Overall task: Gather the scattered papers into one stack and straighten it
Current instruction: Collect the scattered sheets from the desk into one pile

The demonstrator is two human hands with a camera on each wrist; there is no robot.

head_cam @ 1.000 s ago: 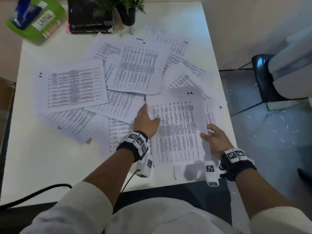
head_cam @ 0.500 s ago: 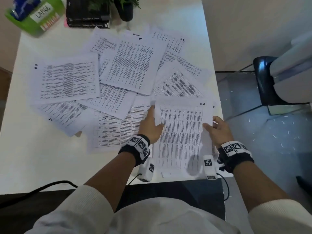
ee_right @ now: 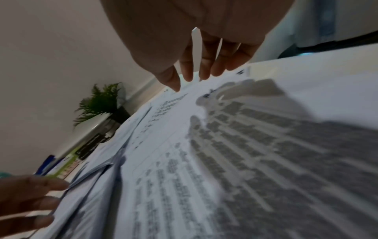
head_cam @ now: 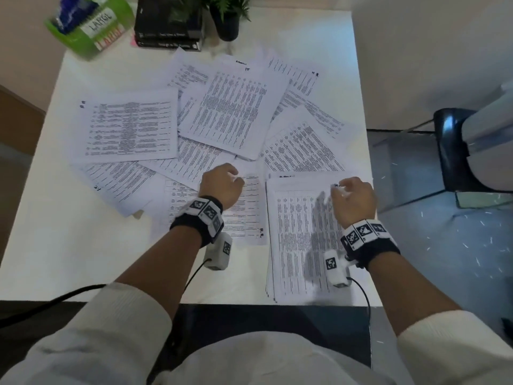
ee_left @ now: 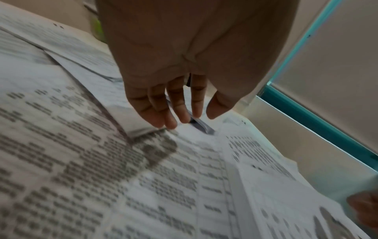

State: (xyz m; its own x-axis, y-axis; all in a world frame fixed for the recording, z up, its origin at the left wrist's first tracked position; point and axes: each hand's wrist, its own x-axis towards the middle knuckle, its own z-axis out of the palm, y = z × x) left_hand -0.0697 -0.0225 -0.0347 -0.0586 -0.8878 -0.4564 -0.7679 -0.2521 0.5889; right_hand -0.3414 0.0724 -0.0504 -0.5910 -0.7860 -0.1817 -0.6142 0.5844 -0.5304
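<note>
paper, thin printed sheets (head_cam: 234, 112): light, limp, slick one on another, so my guess is they slide sooner than lift and will crease if pinched mid-page. best taken by an edge or corner, or dragged flat under the fingertips, then squared by tapping the edges once all are together.

look: white pages covered in dense rows of small black print, a few with handwritten marks near a corner. a small stack (head_cam: 302, 240) lies at the near right of the bench (head_cam: 55, 245), edges roughly lined up but slightly stepped along its left side. the rest fan out loose and overlapping across the middle and far part of the bench, at all angles. most of the gathering is still to do, by my reading.

hands: the right hand (head_cam: 354, 200) hovers over the far end of the stack, fingers loosely curled and pointing down, gripping nothing; whether the tips touch the top sheet i cannot tell. the left hand (head_cam: 220, 184) is over the loose sheet just left of the stack, fingers relaxed and slightly bent, tips at or near a page edge, no grip visible.

around: a potted plant (head_cam: 226, 15), dark books (head_cam: 169, 26) and a green box (head_cam: 88, 26) at the far edge; a black chair (head_cam: 455, 151) off to the right.
</note>
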